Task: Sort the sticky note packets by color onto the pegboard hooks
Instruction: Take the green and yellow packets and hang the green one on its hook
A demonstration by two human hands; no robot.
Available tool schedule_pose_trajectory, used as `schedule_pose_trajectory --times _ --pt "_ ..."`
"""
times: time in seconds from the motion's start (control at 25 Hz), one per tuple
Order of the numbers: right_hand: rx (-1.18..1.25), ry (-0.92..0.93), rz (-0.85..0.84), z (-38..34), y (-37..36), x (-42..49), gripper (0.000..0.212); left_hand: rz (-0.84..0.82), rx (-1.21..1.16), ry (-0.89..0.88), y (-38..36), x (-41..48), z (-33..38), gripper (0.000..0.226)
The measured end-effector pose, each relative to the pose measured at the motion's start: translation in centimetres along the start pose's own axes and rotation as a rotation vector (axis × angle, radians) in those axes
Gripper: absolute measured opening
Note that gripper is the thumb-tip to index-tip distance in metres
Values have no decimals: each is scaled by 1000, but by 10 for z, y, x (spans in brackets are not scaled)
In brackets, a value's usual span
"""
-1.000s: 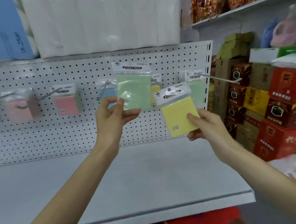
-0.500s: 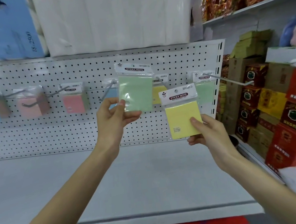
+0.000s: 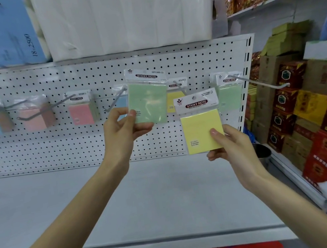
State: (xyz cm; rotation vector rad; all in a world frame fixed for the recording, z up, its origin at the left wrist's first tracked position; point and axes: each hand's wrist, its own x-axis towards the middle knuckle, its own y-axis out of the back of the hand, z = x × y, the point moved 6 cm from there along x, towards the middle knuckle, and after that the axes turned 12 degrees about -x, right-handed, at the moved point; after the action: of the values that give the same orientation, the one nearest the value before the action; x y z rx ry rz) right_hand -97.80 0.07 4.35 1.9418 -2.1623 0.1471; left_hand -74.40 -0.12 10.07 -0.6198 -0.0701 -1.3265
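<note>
Meanwhile, the left hand (image 3: 123, 129) is pinching a green sticky note packet (image 3: 148, 100) by its lower corner before the pegboard (image 3: 37, 153), while the right hand (image 3: 232, 150) is gripping a yellow packet (image 3: 200, 127) just beside it, lower.

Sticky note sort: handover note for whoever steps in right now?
Left hand: pinching the green packet by its lower left corner, held up in front of the pegboard.
Right hand: pinching the yellow packet by its lower right corner, lower and to the right of the green one.
Done: blue, pink, yellow and green packets already hang on the hooks.
Left: the yellow packet would go on the yellow hook behind the held ones, the green packet on the far-right hook, where green hangs.
Shelf below holds no loose packets.
</note>
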Motion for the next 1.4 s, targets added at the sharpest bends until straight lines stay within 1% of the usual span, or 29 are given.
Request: schedule_pose_trajectory --times 0.4,0.84,0.92,1.08,1.24,1.4 --pt "7 27 -8 1 -2 8 13 6 -8 -34 -3 10 -6 10" --pt "-13 4 6 10 -9 32 18 -4 0 -56 -1 20 -9 10" --pt "-14 -24 31 16 -11 45 23 -2 5 -63 1 23 -9 8" --pt "-15 -85 44 28 -21 78 19 10 13 -72 6 28 -8 8" --pt "-3 -95 58 35 -36 124 15 10 38 -57 11 30 -12 11" --pt "54 -198 49 51 -53 170 20 -15 70 -30 18 33 -18 13"
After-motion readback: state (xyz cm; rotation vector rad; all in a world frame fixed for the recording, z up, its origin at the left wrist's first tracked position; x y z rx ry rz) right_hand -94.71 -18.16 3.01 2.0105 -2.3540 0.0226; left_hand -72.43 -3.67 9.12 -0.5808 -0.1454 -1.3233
